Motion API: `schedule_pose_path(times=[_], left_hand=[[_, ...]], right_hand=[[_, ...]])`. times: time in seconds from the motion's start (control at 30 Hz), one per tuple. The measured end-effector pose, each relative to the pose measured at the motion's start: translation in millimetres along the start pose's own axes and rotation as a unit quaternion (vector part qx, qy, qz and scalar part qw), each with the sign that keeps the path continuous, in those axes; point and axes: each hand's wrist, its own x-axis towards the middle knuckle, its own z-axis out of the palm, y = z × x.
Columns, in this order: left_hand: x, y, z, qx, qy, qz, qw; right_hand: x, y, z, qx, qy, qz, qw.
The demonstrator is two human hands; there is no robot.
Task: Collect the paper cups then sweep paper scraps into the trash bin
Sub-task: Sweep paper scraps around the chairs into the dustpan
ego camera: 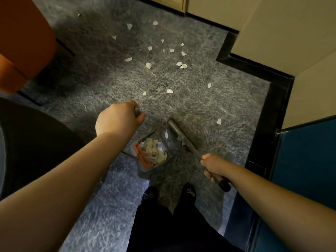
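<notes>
We stand on a grey speckled floor (109, 84), looking down at both our bare arms. Our left hand (119, 120) is clenched around a grey handle (136, 112), of which only a short end shows past the fingers. Below that hand sits a dustpan (151, 153) on the floor, with an orange patch inside and a pile of white paper scraps (154, 151) collected in it. Our right hand (211, 165) grasps the grey shaft of a broom (185, 140), near its black end grip (224, 185). The shaft runs diagonally up and left from that hand, along the right side of the dustpan, with a few scraps lying against it. More loose scraps (148, 65) lie scattered on the floor ahead, well apart from the dustpan, and one lies to the right of the broom. An orange cabinet (23, 39) stands at upper left, cream panels with black skirting (269, 99) at right, and a blue panel (305, 148) at lower right. Two dark shoes (189, 192) show below.
</notes>
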Motion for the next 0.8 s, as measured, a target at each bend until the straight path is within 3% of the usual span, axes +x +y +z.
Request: schedule_pose_path(times=[0.23,0.47,0.8], left_hand=[[2.9,-31.1,-1.1,-0.041,-0.001,0.001,0.999],[7.2,-43.7,-4.5,-0.072,-0.021,0.005,0.997],[14.6,-22.6,-20.3,-0.043,-0.077,0.222,0.971]], right_hand=[[-25.9,-12.7,45.6,0.034,-0.075,0.002,0.997],[-52.4,8.3,71.1,0.164,-0.038,0.012,0.986],[-82.2,64.0,103.7,0.337,0.073,0.022,0.938]])
